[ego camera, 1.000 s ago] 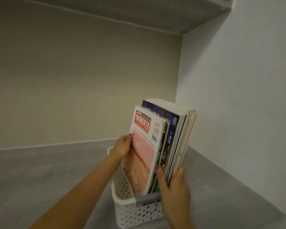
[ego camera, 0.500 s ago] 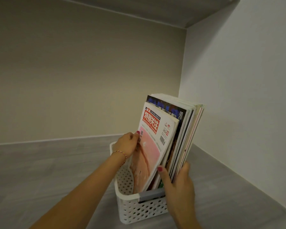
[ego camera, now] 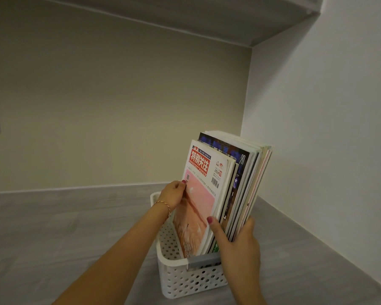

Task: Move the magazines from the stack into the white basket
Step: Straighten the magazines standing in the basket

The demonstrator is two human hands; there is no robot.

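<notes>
Nearest, the right hand (ego camera: 239, 245) clasps the near edges of the glossy upright magazines (ego camera: 224, 190) standing in the white perforated plastic basket (ego camera: 185, 280) on the grey counter (ego camera: 53, 234), while farther on the left hand (ego camera: 174, 193) pinches the pink front cover.

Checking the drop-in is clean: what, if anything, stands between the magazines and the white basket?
Nothing visible. The magazines stand upright with their lower ends inside the white basket, held by the left hand and right hand.
</notes>
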